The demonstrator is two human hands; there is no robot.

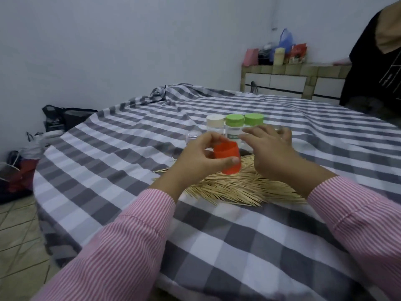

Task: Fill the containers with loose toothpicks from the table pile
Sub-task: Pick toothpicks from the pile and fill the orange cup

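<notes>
A person's left hand (196,158) pinches an orange cap (226,158) between thumb and fingers, held above the near edge of the toothpick pile (236,187) on a checked cloth (217,246). The right hand (269,153) hovers just beside it with fingers spread, gripping nothing that can be seen. Behind the hands stand three jars (233,132), one with a cream lid and two with green lids, all apparently closed; a small clear pot (192,136) sits to their left. The orange piece looks like a lid or small cup, though which cannot be told. To fill well, set it aside clear of the pile, gather toothpicks in a parallel bundle, and feed them end-first into an opened jar held upright.
</notes>
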